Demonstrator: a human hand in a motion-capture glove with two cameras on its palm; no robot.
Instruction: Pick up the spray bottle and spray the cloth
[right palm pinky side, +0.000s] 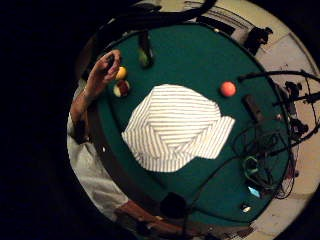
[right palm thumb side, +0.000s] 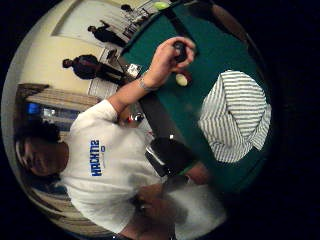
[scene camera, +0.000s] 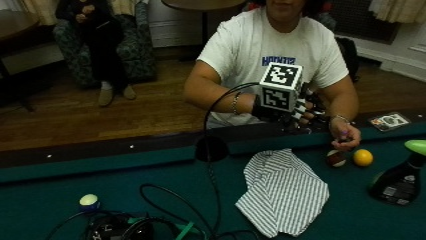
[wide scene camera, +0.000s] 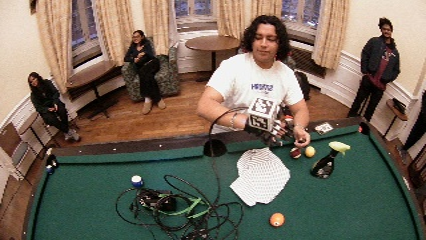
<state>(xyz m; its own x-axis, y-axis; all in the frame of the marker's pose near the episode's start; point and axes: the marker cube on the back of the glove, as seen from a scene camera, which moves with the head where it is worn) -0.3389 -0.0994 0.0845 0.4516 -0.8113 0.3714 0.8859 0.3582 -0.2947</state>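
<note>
Right hand (scene camera: 299, 111) — black-gloved, raised in front of the chest, forearm bent across the body, fingers (scene camera: 307, 115) loosely curled and holding nothing. Bare left hand (scene camera: 346, 136) — lowered at the person's left side, fingers curled around a small dark object.

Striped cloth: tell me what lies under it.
The striped cloth lies spread, partly folded, on the green felt of the pool table. Felt shows all around its edges. Whatever is directly beneath is covered; no bulge suggests an object there.
</note>
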